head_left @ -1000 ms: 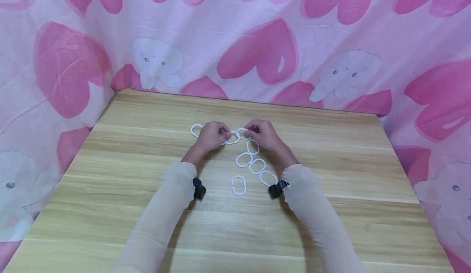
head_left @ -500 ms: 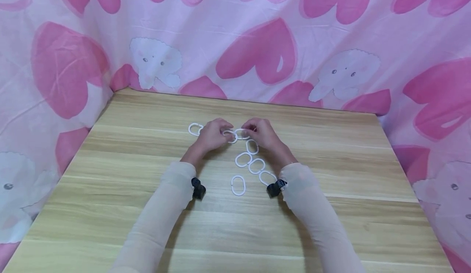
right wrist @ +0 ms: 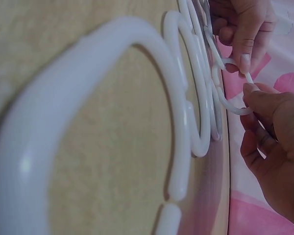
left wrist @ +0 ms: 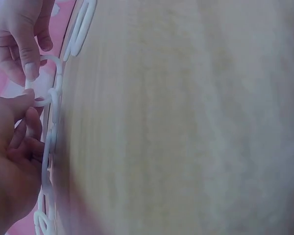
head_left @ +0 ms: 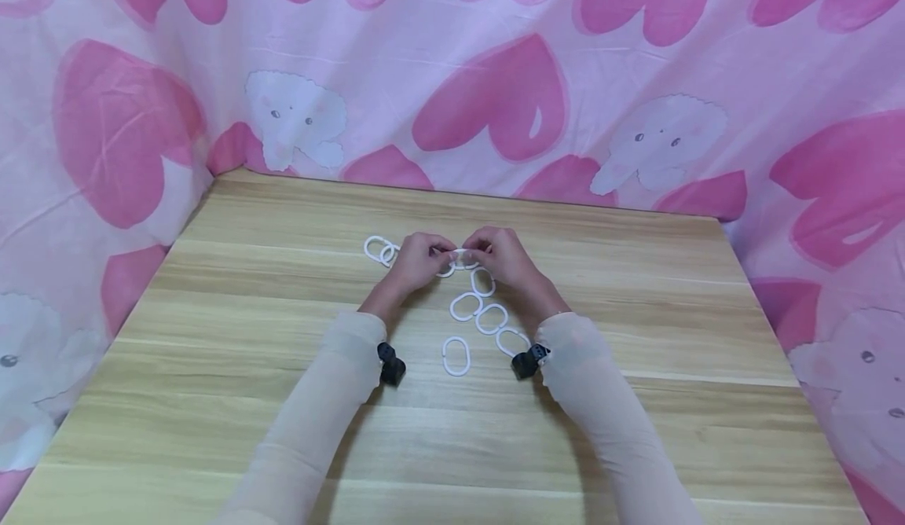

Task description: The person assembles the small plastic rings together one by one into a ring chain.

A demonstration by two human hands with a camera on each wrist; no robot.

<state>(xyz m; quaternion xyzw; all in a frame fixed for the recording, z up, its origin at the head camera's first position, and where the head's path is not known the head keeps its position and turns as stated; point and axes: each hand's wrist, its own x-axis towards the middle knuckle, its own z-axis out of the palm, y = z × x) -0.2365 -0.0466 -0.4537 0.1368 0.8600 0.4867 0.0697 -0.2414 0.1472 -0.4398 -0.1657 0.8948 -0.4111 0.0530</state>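
Note:
My left hand and right hand meet over the far middle of the table. Between them, thumbs and fingertips pinch one white oval plastic chain link. In the left wrist view, the left thumb lies close below the right thumb. Joined links trail from the held one past the left hand, partly hidden by it, to an end link on the table. The near link has a small gap in its side.
Several loose white links lie nearer on the wooden table, one link apart at the front. A pink heart-patterned curtain borders the table's back and sides. Black wrist cameras sit on both sleeves.
My left hand has let go of its earlier grip, shifted right along the chain and now pinches the link in the right hand. More of the chain's left end shows. The right hand has barely moved.

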